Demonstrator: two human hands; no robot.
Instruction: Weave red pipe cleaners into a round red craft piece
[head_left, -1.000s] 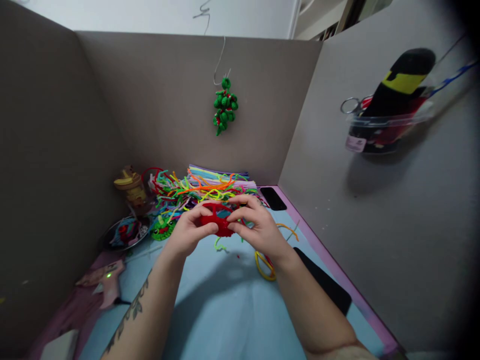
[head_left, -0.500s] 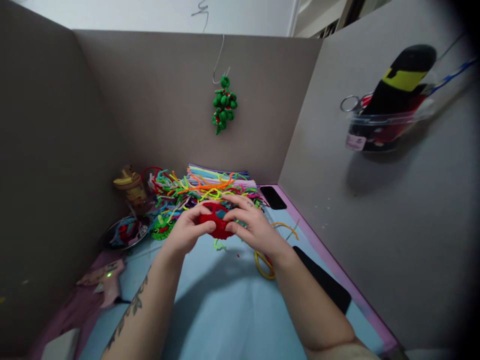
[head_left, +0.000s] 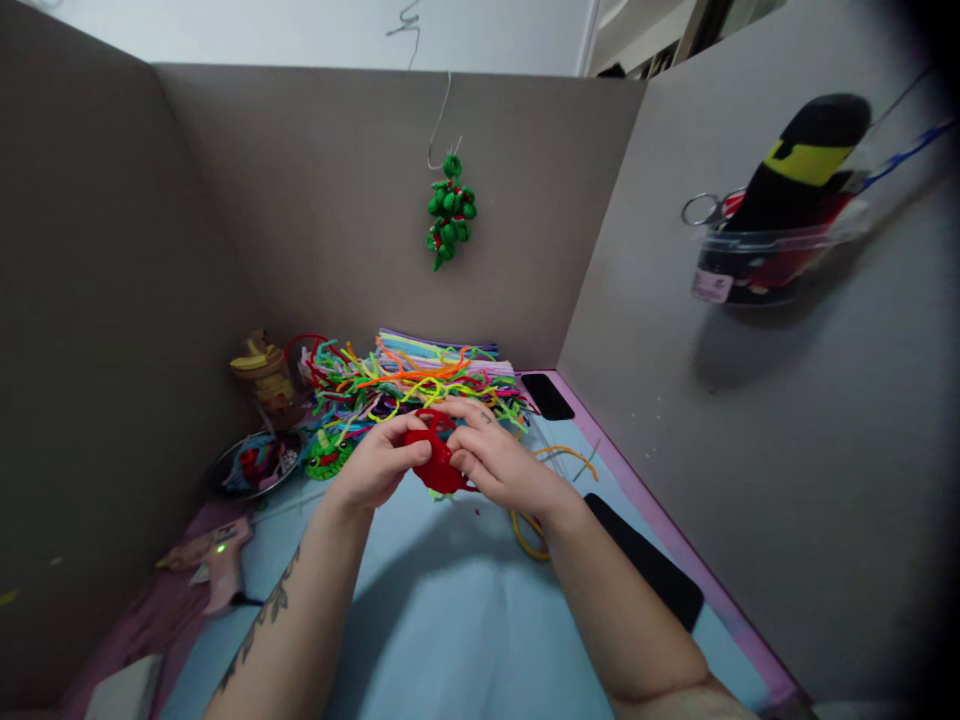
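Between my two hands is a red fuzzy piece (head_left: 437,470), rounded, with a loop at its top; it looks made of bent pipe cleaners. My left hand (head_left: 382,462) grips its left side, thumb on the near face and fingers behind. My right hand (head_left: 491,455) pinches its right side with bent fingers, partly hiding it. Just beyond lies a heap of many-coloured pipe cleaners (head_left: 405,375). A green fuzzy piece with a face (head_left: 327,458) rests left of my left hand. Under my right wrist a yellow loop (head_left: 529,540) lies on the blue table cover (head_left: 450,620).
At left are a pink glue gun (head_left: 214,562) with a green light, a dark bowl (head_left: 255,490) of scraps and a brown pot (head_left: 268,375). On the right lie a phone (head_left: 547,396) and a black flat pad (head_left: 645,560). A green ornament (head_left: 451,215) hangs ahead; a clear tub (head_left: 780,240) holds tools.
The red piece has tilted and shifted slightly right and down in my hands. My right hand's fingers have curled in closer on it. Other things stay put.
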